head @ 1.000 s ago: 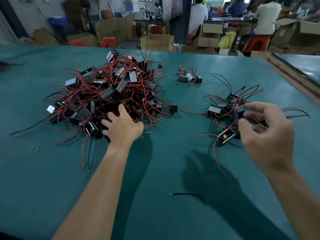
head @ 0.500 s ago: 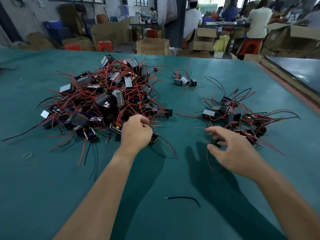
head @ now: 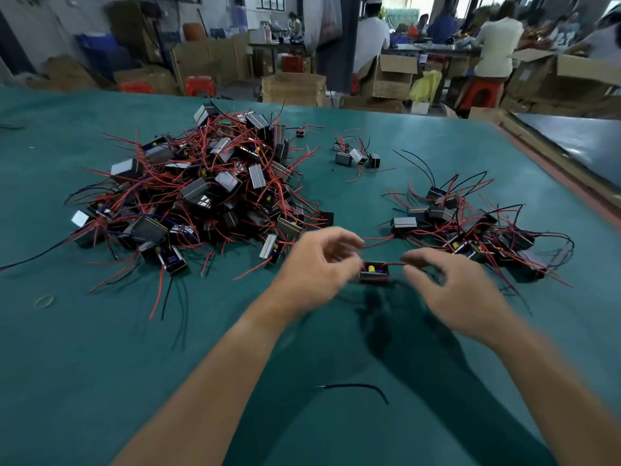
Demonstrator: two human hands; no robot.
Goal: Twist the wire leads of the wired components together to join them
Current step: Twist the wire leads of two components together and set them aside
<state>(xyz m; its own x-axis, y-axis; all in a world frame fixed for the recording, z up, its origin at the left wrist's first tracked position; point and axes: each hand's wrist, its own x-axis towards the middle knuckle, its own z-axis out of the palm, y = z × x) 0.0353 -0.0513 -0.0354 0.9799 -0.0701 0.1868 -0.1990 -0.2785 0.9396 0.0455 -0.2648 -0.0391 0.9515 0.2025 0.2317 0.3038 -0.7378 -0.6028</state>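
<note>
A small black wired component (head: pixel 374 272) with a yellow part and red leads hangs just above the green table (head: pixel 100 364), between my two hands. My left hand (head: pixel 316 267) grips its left end with curled fingers. My right hand (head: pixel 447 287) pinches the red lead coming out of its right side. Both hands are motion-blurred. A big pile of black components with red and black leads (head: pixel 201 196) lies to the left. A smaller heap of components (head: pixel 470 227) lies to the right.
Three components (head: pixel 356 156) sit apart at the far middle. A loose black wire (head: pixel 353 386) lies close to me, and a rubber band (head: pixel 44 301) at the left. The table's right edge (head: pixel 554 169) runs diagonally. People and cardboard boxes fill the background.
My left hand left the big pile with one component and moved right. My right hand came back from the right heap, and both hands now meet at the component.
</note>
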